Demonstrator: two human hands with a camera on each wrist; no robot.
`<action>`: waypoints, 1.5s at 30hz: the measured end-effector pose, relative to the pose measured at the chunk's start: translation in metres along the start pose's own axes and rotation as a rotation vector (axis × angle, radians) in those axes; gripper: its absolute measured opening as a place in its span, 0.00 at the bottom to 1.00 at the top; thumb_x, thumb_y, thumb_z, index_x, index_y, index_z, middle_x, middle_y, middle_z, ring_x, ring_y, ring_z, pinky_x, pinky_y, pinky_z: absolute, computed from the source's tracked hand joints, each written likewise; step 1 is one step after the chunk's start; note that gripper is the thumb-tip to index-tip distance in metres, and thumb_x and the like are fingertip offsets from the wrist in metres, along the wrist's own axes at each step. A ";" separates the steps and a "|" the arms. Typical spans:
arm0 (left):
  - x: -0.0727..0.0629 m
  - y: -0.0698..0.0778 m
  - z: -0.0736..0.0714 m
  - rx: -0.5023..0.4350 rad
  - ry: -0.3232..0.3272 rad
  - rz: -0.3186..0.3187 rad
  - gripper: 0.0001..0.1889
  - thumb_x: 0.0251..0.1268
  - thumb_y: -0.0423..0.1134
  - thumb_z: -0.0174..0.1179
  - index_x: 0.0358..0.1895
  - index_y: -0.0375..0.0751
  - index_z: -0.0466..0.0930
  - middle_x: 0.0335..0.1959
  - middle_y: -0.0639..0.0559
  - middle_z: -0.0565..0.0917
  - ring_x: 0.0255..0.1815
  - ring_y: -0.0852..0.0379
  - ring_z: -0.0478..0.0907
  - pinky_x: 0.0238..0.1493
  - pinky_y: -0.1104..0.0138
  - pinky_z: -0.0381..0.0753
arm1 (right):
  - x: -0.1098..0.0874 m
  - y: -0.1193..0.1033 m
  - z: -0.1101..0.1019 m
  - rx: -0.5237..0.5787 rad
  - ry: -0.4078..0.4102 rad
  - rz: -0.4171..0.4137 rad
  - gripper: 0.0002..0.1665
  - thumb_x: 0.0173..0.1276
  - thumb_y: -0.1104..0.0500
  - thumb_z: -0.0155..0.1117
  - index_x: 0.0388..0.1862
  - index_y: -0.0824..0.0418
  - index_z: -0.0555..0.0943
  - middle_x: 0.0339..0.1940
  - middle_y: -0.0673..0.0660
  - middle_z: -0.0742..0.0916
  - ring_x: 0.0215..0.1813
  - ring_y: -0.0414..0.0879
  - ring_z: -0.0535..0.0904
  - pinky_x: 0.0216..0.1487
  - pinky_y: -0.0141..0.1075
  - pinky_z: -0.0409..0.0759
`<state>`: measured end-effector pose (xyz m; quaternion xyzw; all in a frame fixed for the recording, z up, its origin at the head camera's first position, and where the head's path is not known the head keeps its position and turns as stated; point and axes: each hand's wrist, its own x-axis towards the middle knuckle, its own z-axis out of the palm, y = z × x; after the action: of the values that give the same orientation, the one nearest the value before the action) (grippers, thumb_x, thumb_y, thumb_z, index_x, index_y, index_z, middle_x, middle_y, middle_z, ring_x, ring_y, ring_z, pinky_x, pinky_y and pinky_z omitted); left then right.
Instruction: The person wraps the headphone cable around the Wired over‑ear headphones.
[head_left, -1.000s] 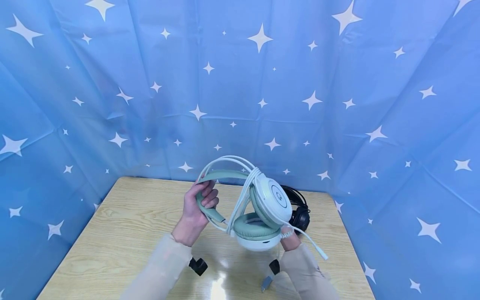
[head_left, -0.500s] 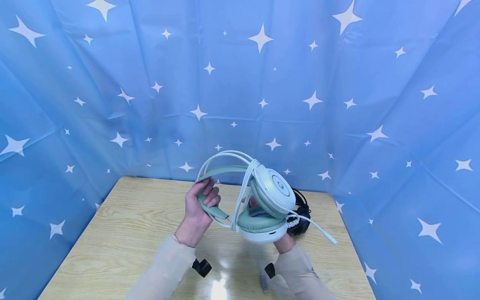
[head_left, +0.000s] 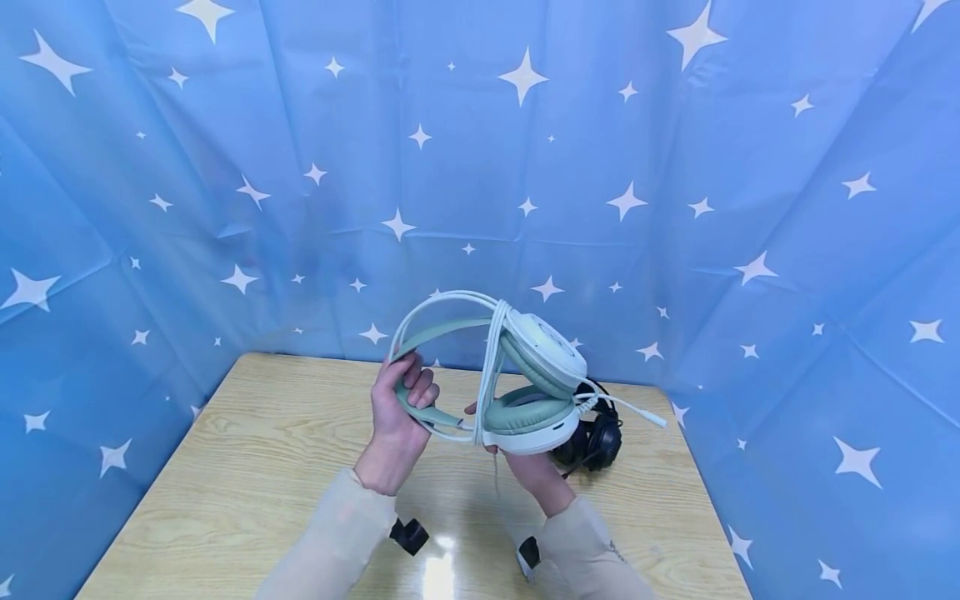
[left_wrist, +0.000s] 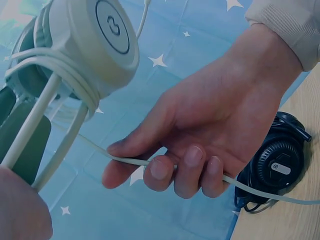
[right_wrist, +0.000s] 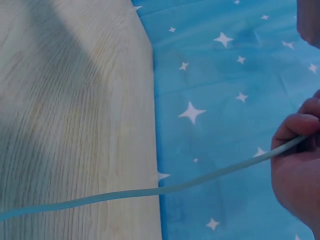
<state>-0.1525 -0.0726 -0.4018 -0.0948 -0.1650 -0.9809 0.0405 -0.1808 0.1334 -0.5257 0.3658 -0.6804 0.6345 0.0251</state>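
A white headset (head_left: 551, 354) with pale green ear pads and a boom microphone is held above the table. My left hand (head_left: 400, 421) grips its headband (head_left: 441, 332), fingers curled round the green inner strap. White cable (left_wrist: 62, 62) is wrapped in several turns around the frame beside the ear cups. Below the lower cup is my right hand (head_left: 536, 479), partly hidden by it. In the left wrist view this right hand (left_wrist: 210, 110) has its fingers curled round the loose length of cable (left_wrist: 270, 194), which trails away across the right wrist view.
Behind my right hand, a black headset (head_left: 600, 442) lies on the wooden table (head_left: 225, 483). The cable's plug end (head_left: 525, 567) shows near my right sleeve. A blue star-patterned curtain (head_left: 480, 167) surrounds the table's back and sides.
The white headset has tilted, its ear cups and microphone rising. My right hand has shifted left from behind the cups to beneath them. More of the black headset shows. The left hand keeps its grip.
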 end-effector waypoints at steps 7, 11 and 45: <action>-0.001 -0.003 0.005 0.113 0.105 0.096 0.10 0.73 0.28 0.42 0.33 0.45 0.68 0.19 0.57 0.59 0.13 0.65 0.56 0.16 0.77 0.58 | 0.013 -0.046 0.019 0.222 0.016 0.296 0.15 0.86 0.58 0.46 0.54 0.59 0.81 0.28 0.49 0.78 0.26 0.42 0.69 0.29 0.33 0.69; -0.001 -0.003 0.008 0.142 0.137 0.132 0.10 0.73 0.28 0.45 0.33 0.45 0.68 0.19 0.57 0.60 0.13 0.65 0.56 0.16 0.77 0.57 | 0.009 -0.050 0.025 0.200 0.005 0.286 0.18 0.87 0.61 0.42 0.54 0.72 0.77 0.28 0.55 0.79 0.26 0.43 0.69 0.30 0.32 0.69; 0.001 0.001 0.001 0.560 0.194 0.491 0.11 0.64 0.22 0.57 0.43 0.43 0.75 0.19 0.56 0.74 0.11 0.63 0.60 0.16 0.73 0.60 | 0.002 -0.077 0.050 0.047 -0.115 0.440 0.19 0.86 0.58 0.45 0.58 0.71 0.77 0.23 0.52 0.79 0.21 0.37 0.68 0.24 0.28 0.68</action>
<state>-0.1535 -0.0736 -0.4000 -0.0235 -0.3943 -0.8634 0.3138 -0.1202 0.0934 -0.4691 0.2445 -0.7291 0.6186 -0.1613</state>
